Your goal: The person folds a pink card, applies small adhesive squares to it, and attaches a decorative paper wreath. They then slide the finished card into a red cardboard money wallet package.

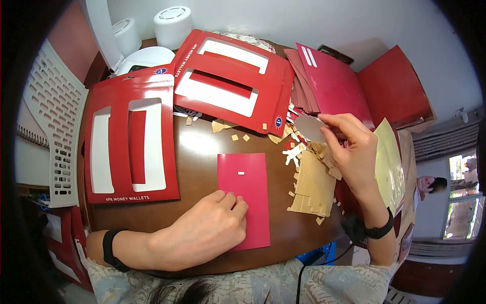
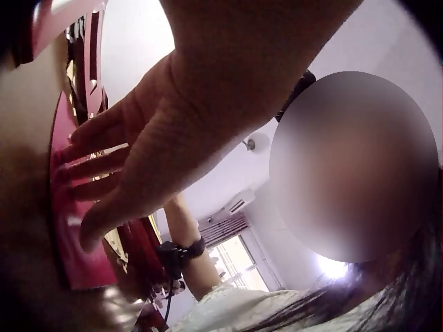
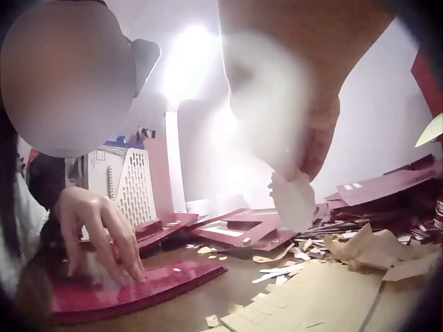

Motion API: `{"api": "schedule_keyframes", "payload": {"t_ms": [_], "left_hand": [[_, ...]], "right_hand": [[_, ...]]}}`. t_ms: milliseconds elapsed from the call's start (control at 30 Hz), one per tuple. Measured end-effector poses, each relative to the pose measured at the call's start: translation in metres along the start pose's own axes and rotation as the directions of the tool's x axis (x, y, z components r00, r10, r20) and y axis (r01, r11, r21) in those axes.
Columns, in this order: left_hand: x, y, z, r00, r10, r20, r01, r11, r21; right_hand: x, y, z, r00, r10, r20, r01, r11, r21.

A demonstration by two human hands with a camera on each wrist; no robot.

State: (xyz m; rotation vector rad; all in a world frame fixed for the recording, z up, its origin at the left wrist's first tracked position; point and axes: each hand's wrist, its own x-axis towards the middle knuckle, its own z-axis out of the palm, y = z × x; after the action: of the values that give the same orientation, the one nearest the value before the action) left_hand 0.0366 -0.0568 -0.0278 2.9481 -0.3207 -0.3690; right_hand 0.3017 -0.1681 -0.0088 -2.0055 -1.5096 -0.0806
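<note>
A pink-red rectangular envelope (image 1: 255, 202) lies on the brown table, with a small white piece (image 1: 241, 173) on its upper part. My left hand (image 1: 207, 230) rests its fingertips on the envelope, fingers bent and spread; the left wrist view shows this hand (image 2: 131, 152) over the pink surface (image 2: 76, 259). My right hand (image 1: 352, 147) holds a thin, pale rounded piece (image 1: 310, 128) between thumb and fingers, raised above the paper scraps. In the right wrist view the pale piece (image 3: 293, 202) hangs from the fingertips.
Tan paper sheets (image 1: 311, 187) and scraps lie right of the envelope. Red card packages (image 1: 119, 137) with white cut-outs stand behind and left. A red folder (image 1: 336, 83) is at the back right, a yellow sheet (image 1: 389, 167) at the right, a white perforated rack (image 1: 63, 126) far left.
</note>
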Motion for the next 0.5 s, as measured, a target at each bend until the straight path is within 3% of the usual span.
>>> {"api": "schedule_keyframes", "payload": {"t_ms": [67,100,167,300,333,367,433,500], "left_hand": [[0.000,0.000,0.000,1.000,-0.001,-0.013,0.001,1.000,-0.018],[0.000,-0.001,0.001,1.000,-0.003,-0.012,0.003,1.000,-0.019],[0.002,-0.002,0.002,0.999,-0.014,-0.030,0.012,0.998,-0.063],[0.002,-0.002,0.003,0.998,-0.021,-0.056,0.016,0.996,-0.089],[0.002,-0.002,0.004,0.997,-0.021,-0.072,0.014,0.996,-0.087],[0.001,-0.002,0.005,0.996,-0.021,-0.088,0.013,0.996,-0.087],[0.002,-0.002,0.005,0.996,-0.021,-0.086,0.014,0.997,-0.080],[0.002,-0.002,0.005,0.996,-0.020,-0.085,0.014,0.997,-0.073]], "right_hand": [[-0.002,-0.006,-0.002,0.994,0.100,0.033,-0.105,0.976,0.189],[-0.004,-0.007,-0.003,0.995,0.099,0.034,-0.104,0.976,0.190],[-0.008,-0.010,-0.005,0.910,0.352,0.219,-0.414,0.804,0.427],[-0.018,-0.010,-0.003,0.916,0.326,0.234,-0.398,0.809,0.433],[-0.019,-0.009,-0.002,0.993,0.074,0.096,-0.098,0.953,0.286],[-0.021,-0.008,-0.001,0.978,-0.209,0.005,0.208,0.974,0.092],[-0.032,-0.011,0.000,0.979,-0.205,-0.012,0.205,0.972,0.112],[-0.038,-0.014,0.000,0.933,-0.359,-0.013,0.359,0.933,0.037]]}}
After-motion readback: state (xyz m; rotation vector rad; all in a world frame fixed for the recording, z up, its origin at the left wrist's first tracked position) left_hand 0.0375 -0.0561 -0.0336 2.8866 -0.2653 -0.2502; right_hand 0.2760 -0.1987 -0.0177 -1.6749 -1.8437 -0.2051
